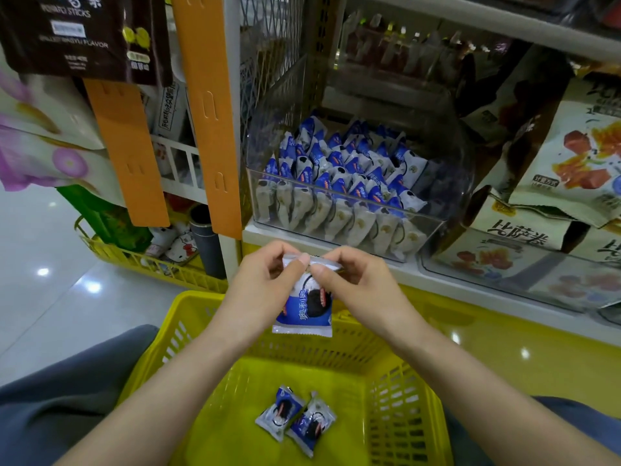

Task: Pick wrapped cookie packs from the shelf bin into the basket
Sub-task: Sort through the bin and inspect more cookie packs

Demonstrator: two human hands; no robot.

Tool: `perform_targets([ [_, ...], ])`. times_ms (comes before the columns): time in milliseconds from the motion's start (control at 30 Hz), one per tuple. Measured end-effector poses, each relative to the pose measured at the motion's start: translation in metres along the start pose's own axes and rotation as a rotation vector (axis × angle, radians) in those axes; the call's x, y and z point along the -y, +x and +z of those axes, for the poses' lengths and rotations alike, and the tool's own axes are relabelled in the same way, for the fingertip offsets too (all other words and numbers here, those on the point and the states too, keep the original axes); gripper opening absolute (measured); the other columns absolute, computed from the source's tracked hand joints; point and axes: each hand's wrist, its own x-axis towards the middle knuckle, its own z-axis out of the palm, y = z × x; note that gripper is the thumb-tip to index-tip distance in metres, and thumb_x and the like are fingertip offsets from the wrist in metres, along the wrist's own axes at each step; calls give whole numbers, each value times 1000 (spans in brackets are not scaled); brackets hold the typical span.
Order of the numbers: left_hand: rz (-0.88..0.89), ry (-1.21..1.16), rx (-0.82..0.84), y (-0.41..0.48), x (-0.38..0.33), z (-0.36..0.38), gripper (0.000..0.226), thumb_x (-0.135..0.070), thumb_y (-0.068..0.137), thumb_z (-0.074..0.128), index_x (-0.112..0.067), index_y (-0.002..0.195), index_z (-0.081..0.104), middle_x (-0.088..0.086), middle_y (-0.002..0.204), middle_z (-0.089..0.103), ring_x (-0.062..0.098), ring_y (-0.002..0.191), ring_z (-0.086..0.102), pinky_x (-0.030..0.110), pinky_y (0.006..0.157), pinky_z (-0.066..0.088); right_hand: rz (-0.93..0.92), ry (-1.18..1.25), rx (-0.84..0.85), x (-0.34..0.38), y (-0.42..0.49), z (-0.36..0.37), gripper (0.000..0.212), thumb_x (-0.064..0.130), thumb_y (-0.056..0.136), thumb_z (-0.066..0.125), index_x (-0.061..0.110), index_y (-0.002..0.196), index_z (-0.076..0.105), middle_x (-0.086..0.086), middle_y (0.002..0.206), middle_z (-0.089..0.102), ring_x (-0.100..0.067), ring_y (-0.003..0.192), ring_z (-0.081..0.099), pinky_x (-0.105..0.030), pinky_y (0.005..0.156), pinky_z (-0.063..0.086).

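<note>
Head view: left hand (265, 280) and right hand (353, 280) pinch cookie pack (304, 309) top seam, dangling it over basket (403, 381) at 6 o'clock, likely to drop.

A: What colours am I getting on the held pack (304, 311)?
B: I'm seeing blue & white w/ a black cookie print. And the basket (188, 331) is showing bright yellow, slotted walls.
A: And the bin packs (339, 169)?
B: I'm reading the same blue/white thru the clear bin (452, 176). The strips (210, 105) are coming thru orange, and the snack bag (77, 38) dark brown w/ white txt.

Head cam, fwd-down, close above basket (396, 408)
</note>
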Motion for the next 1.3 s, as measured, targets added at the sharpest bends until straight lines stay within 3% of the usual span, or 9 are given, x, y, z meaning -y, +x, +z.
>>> perform_targets([
  [167, 1, 37, 20, 0, 0, 0, 20, -19, 91, 54, -14, 72, 56, 11, 64, 56, 14, 62, 49, 30, 60, 39, -23, -16, -14, -1, -2, 1, 15, 20, 88, 61, 24, 73, 62, 7, 70, 65, -5, 68, 59, -33, 70, 50],
  [333, -57, 14, 33, 1, 0, 3, 21, -19, 91, 53, -16, 70, 55, 18, 72, 54, 21, 69, 49, 42, 69, 44, -246, -418, -144, -3, -6, 1, 7, 29, 85, 63, 26, 79, 62, 11, 76, 62, -5, 73, 59, -32, 65, 51],
  [567, -131, 45, -96, 3, -1, -4, 28, -34, 94, 47, -17, 75, 61, 2, 75, 65, 18, 67, 58, 30, 61, 48, -388, -327, -378, 4, -2, -9, 5, 20, 86, 62, 23, 86, 60, 10, 83, 61, 0, 80, 59, -15, 71, 48],
  [667, -324, -221, 48, 4, -8, -4, 49, -47, 94, 32, -15, 84, 67, 1, 78, 71, 15, 67, 64, 22, 53, 51, -485, -359, -291, 4, -5, -7, 6, 13, 84, 64, 18, 88, 64, 6, 92, 60, 0, 90, 57, -14, 79, 47],
  [833, -159, -351, 31, 0, -5, -5, 27, -29, 94, 48, -14, 97, 70, 3, 98, 72, 18, 92, 66, 29, 71, 51, -621, -618, -144, 0, -11, 0, 10, 18, 83, 65, 11, 89, 69, -2, 100, 60, -9, 98, 52, -19, 83, 42],
  [967, -120, -305, -8, 0, -6, -5, 23, -20, 96, 46, -17, 101, 68, -1, 97, 73, 17, 94, 68, 31, 79, 53, -236, -218, -202, 7, -12, 10, 19, 26, 89, 56, 23, 108, 54, 9, 103, 56, 7, 92, 52, -6, 79, 41],
  [1067, -128, -285, 19, -1, -5, -2, 20, -21, 94, 49, -18, 106, 65, 2, 97, 73, 12, 87, 69, 25, 79, 51, 129, 194, -82, 7, -7, 8, 24, 27, 93, 50, 16, 114, 53, 0, 108, 65, 3, 88, 61, -14, 76, 50],
  [1167, -85, -168, -49, 0, -1, 2, 15, -20, 90, 57, -25, 103, 52, 2, 95, 69, 1, 74, 64, 13, 66, 48, 227, 343, 13, 9, -7, 5, 25, 25, 95, 49, 12, 112, 61, -5, 106, 71, -17, 98, 67, -30, 84, 52],
  [1300, 133, 149, -83, -1, 4, 5, 37, -21, 78, 71, -24, 106, 47, -13, 101, 57, -5, 90, 54, 7, 75, 41, 241, 453, -52, 9, -7, 5, 24, 19, 92, 54, 6, 111, 57, -7, 103, 71, -18, 94, 69, -32, 82, 56],
])
